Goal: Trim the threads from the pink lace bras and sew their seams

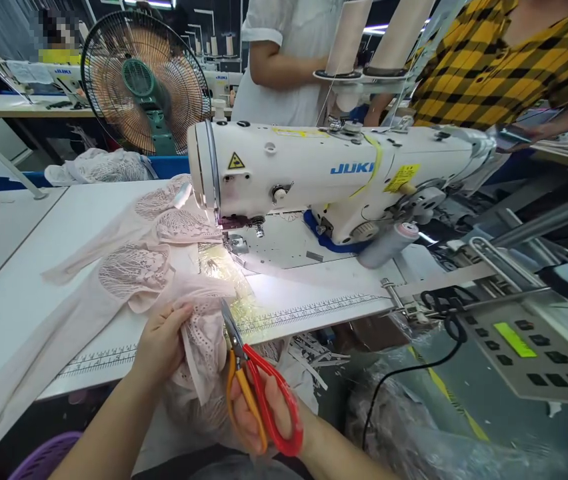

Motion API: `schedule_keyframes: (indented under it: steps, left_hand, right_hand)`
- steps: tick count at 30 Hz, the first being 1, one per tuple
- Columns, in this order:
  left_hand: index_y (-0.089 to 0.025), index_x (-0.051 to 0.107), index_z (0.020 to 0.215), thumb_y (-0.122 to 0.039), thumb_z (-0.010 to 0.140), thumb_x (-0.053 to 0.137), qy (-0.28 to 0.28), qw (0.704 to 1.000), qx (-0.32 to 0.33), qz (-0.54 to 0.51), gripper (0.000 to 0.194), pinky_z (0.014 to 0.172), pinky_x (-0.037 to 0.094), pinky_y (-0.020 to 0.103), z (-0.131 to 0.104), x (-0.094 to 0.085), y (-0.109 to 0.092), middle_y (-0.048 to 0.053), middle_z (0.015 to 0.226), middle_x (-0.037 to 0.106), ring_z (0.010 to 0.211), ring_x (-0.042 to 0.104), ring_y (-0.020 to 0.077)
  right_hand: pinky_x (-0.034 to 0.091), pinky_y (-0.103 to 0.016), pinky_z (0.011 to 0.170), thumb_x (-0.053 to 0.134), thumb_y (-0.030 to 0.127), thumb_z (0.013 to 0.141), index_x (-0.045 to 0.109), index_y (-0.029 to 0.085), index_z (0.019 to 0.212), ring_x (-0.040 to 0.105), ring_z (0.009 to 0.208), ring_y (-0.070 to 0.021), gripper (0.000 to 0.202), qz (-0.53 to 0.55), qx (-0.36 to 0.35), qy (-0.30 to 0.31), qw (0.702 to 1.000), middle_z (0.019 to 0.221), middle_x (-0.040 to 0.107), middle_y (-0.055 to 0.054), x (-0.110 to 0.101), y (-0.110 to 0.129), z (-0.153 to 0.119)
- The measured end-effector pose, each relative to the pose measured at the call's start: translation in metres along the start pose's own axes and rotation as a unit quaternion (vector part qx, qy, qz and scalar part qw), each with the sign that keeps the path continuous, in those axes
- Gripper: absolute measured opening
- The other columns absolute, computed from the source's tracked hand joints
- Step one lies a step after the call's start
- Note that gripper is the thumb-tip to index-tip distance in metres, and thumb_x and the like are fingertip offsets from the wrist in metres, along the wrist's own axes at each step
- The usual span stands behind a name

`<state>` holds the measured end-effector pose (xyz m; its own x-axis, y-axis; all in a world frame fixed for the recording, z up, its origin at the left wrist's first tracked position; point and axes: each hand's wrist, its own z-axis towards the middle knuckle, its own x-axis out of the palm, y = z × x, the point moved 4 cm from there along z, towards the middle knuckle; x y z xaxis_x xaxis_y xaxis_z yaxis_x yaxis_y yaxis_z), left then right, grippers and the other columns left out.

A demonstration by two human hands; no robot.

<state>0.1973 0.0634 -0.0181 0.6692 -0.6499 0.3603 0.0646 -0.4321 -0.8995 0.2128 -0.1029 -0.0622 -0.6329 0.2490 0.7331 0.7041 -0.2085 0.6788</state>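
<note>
Pale pink lace garment pieces (134, 267) lie across the white sewing table (314, 287) and hang over its front edge. My left hand (161, 340) is closed on the lace fabric at that edge. My right hand (259, 407) grips scissors (239, 347) with one red and one orange handle. Their blades point up and away, beside the fabric at the table edge. Behind them stands a white sewing machine (294, 167), its lamp lit over the needle area, with fabric beside the presser foot.
A large fan (144, 80) stands at the back left. Two people are behind the machine. A control panel (524, 347) is at the right, with a black cable hanging near it. Thread cones (349, 40) stand above. A purple basket (47, 457) is at lower left.
</note>
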Motion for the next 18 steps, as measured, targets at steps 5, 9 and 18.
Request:
schedule_keyframes:
  steps: [5, 9, 18]
  left_hand:
    - [-0.015, 0.064, 0.062, -0.029, 0.06, 0.071, 0.0, 1.0, 0.008, 0.015, 0.016, 0.053, 0.045, 0.023, 0.0012, -0.0009, 0.0002, 0.0, 0.056, 0.061, 0.059, 0.059, 0.0161]
    - [-0.015, 0.064, 0.061, -0.029, 0.062, 0.072, 0.006, 1.0, 0.012, 0.011, 0.015, 0.055, 0.046, 0.023, 0.0011, -0.0024, 0.0005, -0.001, 0.054, 0.06, 0.06, 0.059, 0.0156]
    - [-0.015, 0.064, 0.06, -0.028, 0.063, 0.072, 0.011, 1.0, 0.017, 0.005, 0.016, 0.052, 0.045, 0.022, 0.0004, -0.0011, -0.0014, -0.001, 0.053, 0.059, 0.054, 0.056, 0.0132]
  right_hand:
    - [0.029, -0.019, 0.031, 0.053, 0.079, 0.067, 0.053, 0.019, 0.083, 0.034, 0.03, -0.0062, 0.062, 0.019, 0.024, -0.006, 1.0, 0.046, 0.044, 0.007, 0.0003, 0.0001, -0.0004]
    - [0.03, -0.019, 0.032, 0.051, 0.076, 0.073, 0.052, 0.018, 0.084, 0.035, 0.03, -0.0059, 0.06, 0.006, 0.013, 0.001, 1.0, 0.047, 0.044, 0.007, 0.0023, 0.0036, -0.0011]
    - [0.029, -0.021, 0.032, 0.049, 0.075, 0.075, 0.052, 0.018, 0.083, 0.034, 0.03, -0.006, 0.058, -0.002, 0.014, -0.01, 1.0, 0.047, 0.044, 0.006, 0.0013, 0.0041, -0.0023]
